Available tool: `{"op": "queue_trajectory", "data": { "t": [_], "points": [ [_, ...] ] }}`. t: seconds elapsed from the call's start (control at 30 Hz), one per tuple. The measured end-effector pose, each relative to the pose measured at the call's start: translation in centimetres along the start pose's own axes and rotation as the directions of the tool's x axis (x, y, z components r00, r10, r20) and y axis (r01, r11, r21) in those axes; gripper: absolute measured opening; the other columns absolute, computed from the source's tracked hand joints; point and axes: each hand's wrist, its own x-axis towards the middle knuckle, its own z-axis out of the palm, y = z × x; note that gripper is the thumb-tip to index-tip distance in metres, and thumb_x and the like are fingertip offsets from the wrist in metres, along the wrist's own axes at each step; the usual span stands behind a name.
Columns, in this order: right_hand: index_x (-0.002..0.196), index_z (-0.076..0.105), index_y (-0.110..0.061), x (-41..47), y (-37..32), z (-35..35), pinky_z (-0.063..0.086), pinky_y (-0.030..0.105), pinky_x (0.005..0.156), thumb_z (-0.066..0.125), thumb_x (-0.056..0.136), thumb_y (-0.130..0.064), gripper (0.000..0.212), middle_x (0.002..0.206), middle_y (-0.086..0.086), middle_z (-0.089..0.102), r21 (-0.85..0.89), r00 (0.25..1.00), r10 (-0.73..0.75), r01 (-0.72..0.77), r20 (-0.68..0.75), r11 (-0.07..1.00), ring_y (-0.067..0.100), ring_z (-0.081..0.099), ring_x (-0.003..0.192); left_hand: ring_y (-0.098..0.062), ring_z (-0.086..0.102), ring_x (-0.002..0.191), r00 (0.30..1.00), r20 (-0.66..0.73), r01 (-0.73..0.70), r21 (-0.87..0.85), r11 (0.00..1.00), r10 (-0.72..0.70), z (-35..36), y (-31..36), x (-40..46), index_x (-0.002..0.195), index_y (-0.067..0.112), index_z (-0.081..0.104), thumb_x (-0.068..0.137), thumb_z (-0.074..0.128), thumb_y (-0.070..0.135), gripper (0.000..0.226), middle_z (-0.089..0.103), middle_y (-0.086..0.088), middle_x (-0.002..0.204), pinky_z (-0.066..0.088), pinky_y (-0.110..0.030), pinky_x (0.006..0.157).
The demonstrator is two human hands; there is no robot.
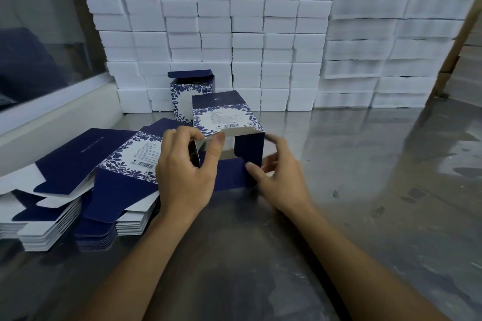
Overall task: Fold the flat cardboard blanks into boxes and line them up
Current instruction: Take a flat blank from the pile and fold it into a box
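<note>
A navy and white floral box point(224, 114) lies on its side at the middle of the table, its open end facing me. My left hand point(185, 172) pinches the left end flap between thumb and fingers. My right hand point(276, 174) grips the right navy side flap, fingers curled round its edge. The long navy bottom flap lies flat on the table between my hands. One folded box point(190, 94) stands upright behind, its top lid open. Two stacks of flat blanks point(78, 190) lie at the left.
A tall wall of white foam blocks point(234, 34) fills the back of the grey metal table point(365, 190). A window ledge point(52, 117) runs along the left. A brown carton edge point(464, 41) shows at the far right.
</note>
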Motion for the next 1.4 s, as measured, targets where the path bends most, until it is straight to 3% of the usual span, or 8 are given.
{"op": "queue_trajectory", "data": {
  "t": [0.13,0.43,0.53,0.67,0.8,0.97,1.17,1.4],
  "points": [
    [0.14,0.035,-0.053,-0.3,-1.1,0.4,0.057,0.034,0.086,0.058,0.085,-0.064,0.061,0.128,-0.021,0.048,0.209,0.988,-0.116,0.135,-0.099,0.969,-0.006,0.054,0.111,-0.002,0.052,0.086,1.0,0.022,-0.011,-0.033,0.999,0.012,0.1,0.1,-0.1,0.092,0.018,0.056,0.089,0.048,0.062,0.045,0.053,0.004,0.094,0.039,-0.012,0.066],
    [0.095,0.057,-0.035,0.0,-1.7,-0.5,0.053,0.045,0.082,0.059,0.094,-0.049,0.015,0.102,-0.011,0.056,0.147,0.95,-0.12,0.168,-0.289,0.975,0.003,0.056,0.097,0.003,0.053,0.098,0.994,0.11,-0.01,-0.142,0.99,0.025,0.4,-0.1,-0.4,0.113,0.021,0.056,0.102,0.033,0.039,0.031,0.057,0.004,0.107,0.042,-0.015,0.084],
    [0.091,0.055,-0.032,0.0,-1.8,-0.5,0.051,0.035,0.078,0.059,0.094,-0.047,0.016,0.099,-0.006,0.056,0.107,0.942,-0.15,0.19,-0.299,0.976,0.0,0.054,0.092,-0.011,0.058,0.094,0.986,0.162,0.045,-0.076,0.996,-0.032,0.6,-0.3,-0.7,0.113,0.031,0.043,0.1,0.045,0.043,0.018,0.056,0.005,0.109,0.05,-0.032,0.074],
    [0.089,0.055,-0.032,-0.3,-2.0,-0.3,0.039,0.009,0.07,0.063,0.094,-0.043,0.014,0.095,-0.008,0.054,0.087,0.94,-0.201,0.233,-0.276,0.969,-0.004,0.052,0.09,-0.01,0.053,0.072,0.996,0.083,0.033,0.011,0.999,-0.034,0.4,-0.8,-0.5,0.094,0.027,0.036,0.097,0.053,0.035,0.019,0.052,0.008,0.084,0.035,-0.02,0.057],
    [0.087,0.053,-0.035,-0.2,-1.9,-0.2,0.037,0.006,0.068,0.064,0.095,-0.042,0.015,0.094,-0.01,0.053,0.089,0.938,-0.214,0.246,-0.272,0.965,-0.006,0.052,0.09,-0.009,0.039,0.061,0.997,0.074,-0.023,0.098,0.995,0.016,0.2,-1.0,-0.3,0.076,0.014,0.035,0.099,0.053,0.022,0.031,0.035,0.008,0.069,0.026,-0.02,0.053],
    [0.091,0.056,-0.032,-0.1,-1.7,-0.1,0.038,0.01,0.068,0.058,0.09,-0.054,0.022,0.096,-0.01,0.055,0.106,0.945,-0.198,0.232,-0.261,0.967,-0.002,0.052,0.094,-0.01,0.035,0.059,0.997,0.081,-0.026,0.076,0.997,0.02,0.1,-1.1,0.0,0.071,0.015,0.033,0.098,0.055,0.014,0.034,0.033,0.008,0.067,0.025,-0.02,0.053],
    [0.095,0.06,-0.032,0.3,-1.3,-0.4,0.044,0.019,0.068,0.063,0.095,-0.043,0.012,0.102,-0.006,0.06,0.151,0.951,-0.141,0.188,-0.275,0.971,-0.001,0.055,0.096,-0.022,0.043,0.058,0.97,0.241,-0.007,0.14,0.99,-0.027,0.2,-1.7,-0.3,0.065,0.012,0.037,0.095,0.058,0.038,0.045,0.04,0.001,0.062,0.035,-0.037,0.053],
    [0.098,0.06,-0.034,0.2,-1.3,-0.5,0.048,0.026,0.073,0.061,0.093,-0.047,0.014,0.105,-0.01,0.06,0.158,0.954,-0.118,0.166,-0.275,0.973,-0.002,0.055,0.098,-0.021,0.046,0.061,0.936,0.349,-0.022,0.206,0.978,-0.052,0.4,-2.3,-0.3,0.065,0.015,0.043,0.098,0.048,0.04,0.042,0.044,0.002,0.066,0.027,-0.031,0.055]
  ]
}}
